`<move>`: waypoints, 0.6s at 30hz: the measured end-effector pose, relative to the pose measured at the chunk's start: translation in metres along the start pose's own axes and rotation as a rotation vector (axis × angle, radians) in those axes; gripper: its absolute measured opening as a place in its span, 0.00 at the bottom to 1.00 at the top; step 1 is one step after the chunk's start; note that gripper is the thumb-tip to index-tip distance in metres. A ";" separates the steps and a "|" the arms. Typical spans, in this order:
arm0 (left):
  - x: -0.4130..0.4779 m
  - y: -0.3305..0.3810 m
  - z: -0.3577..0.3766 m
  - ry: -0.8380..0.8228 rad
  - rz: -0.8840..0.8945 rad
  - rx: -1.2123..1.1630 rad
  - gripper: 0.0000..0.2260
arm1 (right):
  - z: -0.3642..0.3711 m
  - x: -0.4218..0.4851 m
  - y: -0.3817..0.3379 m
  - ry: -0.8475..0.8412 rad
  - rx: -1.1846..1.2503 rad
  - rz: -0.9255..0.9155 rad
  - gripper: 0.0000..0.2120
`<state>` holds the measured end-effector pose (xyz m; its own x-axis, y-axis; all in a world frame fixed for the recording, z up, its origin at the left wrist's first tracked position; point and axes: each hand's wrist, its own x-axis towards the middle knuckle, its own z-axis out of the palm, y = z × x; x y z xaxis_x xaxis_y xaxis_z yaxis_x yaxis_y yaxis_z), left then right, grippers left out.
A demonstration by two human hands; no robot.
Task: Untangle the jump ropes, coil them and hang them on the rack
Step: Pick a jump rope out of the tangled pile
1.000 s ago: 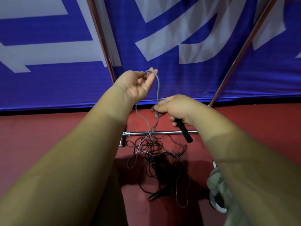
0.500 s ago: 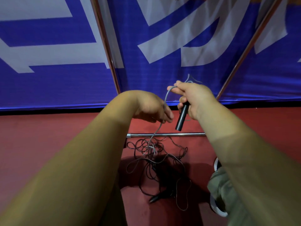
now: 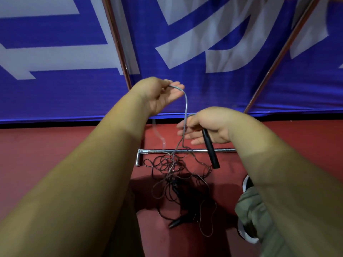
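Head view, left hand [image 3: 163, 95]: raised, pinched the grey rope [image 3: 186, 108] between thumb and fingers.
Right hand [image 3: 206, 127]: gripped the black handle [image 3: 210, 149], other fingers loosely spread by the rope.
Tangle [image 3: 176, 175]: lay on the floor [image 3: 55, 154] under the rack bar [image 3: 196, 150], fed by the grey rope.
Risk: knots probably tightened by a hard upward pull; possibly snagged on the bar.

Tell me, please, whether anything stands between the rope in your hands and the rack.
Yes: the rope runs down from the left hand and right hand into the tangle on the floor by the rack's bottom bar. Nothing else visible blocks it.
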<state>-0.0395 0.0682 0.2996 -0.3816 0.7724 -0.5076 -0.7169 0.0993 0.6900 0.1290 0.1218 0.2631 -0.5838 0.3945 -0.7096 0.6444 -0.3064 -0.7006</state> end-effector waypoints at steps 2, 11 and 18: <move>0.003 0.005 -0.006 0.060 0.070 -0.094 0.07 | 0.000 -0.001 -0.002 -0.033 -0.010 -0.060 0.14; -0.005 -0.003 -0.016 0.065 -0.045 0.569 0.16 | 0.005 0.001 -0.021 0.207 0.466 -0.305 0.10; -0.010 -0.026 -0.024 -0.347 -0.208 1.350 0.13 | -0.003 -0.007 -0.033 0.142 0.951 -0.403 0.10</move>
<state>-0.0312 0.0429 0.2743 -0.0363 0.7628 -0.6456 0.4376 0.5930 0.6759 0.1130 0.1315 0.2911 -0.5666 0.6982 -0.4376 -0.2759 -0.6612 -0.6977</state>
